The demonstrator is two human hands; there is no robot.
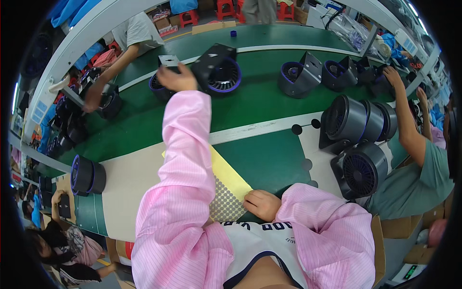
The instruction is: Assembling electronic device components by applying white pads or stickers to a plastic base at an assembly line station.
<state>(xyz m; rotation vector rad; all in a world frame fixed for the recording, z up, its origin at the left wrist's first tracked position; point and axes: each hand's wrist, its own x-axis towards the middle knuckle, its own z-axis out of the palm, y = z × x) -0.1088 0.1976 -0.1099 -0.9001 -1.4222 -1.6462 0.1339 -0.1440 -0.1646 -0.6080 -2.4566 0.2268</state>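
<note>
My left arm stretches over the green conveyor. My left hand, its fingers apart, lies against a dark fan unit with a metal bracket, whose contact side is partly hidden. Just right of that hand stands another fan unit with a black bracket and a purple ring. Close to my body my right hand has its fingers curled on the edge of a sheet of round grey stickers. The sheet's yellow backing reaches up beside my left sleeve.
Several fan units stand along the conveyor to the right. Stacked fan housings are on the bench at right, another pair at left. Black round pieces lie at the bench's far edge. Co-workers' arms reach in from both sides.
</note>
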